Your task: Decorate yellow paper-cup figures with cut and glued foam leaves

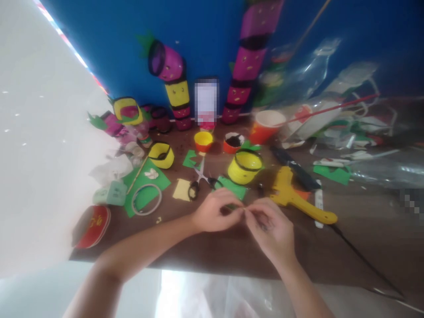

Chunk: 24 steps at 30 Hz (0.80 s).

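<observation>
My left hand (pixel 217 211) and my right hand (pixel 273 229) meet above the front of the brown table (pixel 212 256). Thumb and fingers of both are pinched together, tip to tip. Whatever sits between the fingertips is too small and blurred to name. Just beyond them lie a green paper piece (pixel 233 189) and open scissors with black handles (pixel 193 191). A yellow cup with a black rim (pixel 243 173) stands behind my hands. To the right rests a yellow hot glue gun (pixel 294 199), its dark cord trailing to the front right.
Left are a tape ring (pixel 159 205), green paper (pixel 165 180), a yellow black-edged container (pixel 162 157) and a red item (pixel 96 227). At the back stand purple and yellow decorated stacks (pixel 177 93), small red-and-yellow cups (pixel 203 143) and a paper cup (pixel 265 126). Plastic bottles (pixel 318 66) crowd the right.
</observation>
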Motion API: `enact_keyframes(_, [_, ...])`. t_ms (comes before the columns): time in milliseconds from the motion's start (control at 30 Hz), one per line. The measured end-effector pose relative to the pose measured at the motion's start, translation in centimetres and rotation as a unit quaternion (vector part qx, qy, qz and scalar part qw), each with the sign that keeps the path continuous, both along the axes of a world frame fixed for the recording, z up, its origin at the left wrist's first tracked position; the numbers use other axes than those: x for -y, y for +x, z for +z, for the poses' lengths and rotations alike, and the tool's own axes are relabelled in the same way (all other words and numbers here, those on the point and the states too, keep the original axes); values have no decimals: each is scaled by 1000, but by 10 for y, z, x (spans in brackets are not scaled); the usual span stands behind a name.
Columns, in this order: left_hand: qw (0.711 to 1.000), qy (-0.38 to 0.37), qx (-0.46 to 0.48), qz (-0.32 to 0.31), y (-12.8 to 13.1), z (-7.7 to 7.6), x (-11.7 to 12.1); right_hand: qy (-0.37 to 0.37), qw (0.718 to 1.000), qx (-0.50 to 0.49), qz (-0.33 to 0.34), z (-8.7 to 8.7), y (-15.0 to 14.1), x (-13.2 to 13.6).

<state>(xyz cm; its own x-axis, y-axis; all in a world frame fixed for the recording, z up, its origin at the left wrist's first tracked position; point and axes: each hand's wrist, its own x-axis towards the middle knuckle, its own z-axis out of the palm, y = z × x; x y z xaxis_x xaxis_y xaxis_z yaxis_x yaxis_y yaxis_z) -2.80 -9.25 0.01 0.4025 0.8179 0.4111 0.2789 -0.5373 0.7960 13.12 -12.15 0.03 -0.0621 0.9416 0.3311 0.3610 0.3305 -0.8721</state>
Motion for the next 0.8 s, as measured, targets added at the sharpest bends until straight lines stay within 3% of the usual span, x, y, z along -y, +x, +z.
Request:
enact_keyframes(367, [1000,-13,17,0,0,1,-2,36,998,39,-36,0,0,-2])
enact_keyframes(633, [1000,2,18,4,-1,-2,-2,179,970,141,-79,-1,0,-1])
enact_keyframes(800, [1000,8,15,3,-1,-2,-1,202,963,159,-76,-2,0,-1])
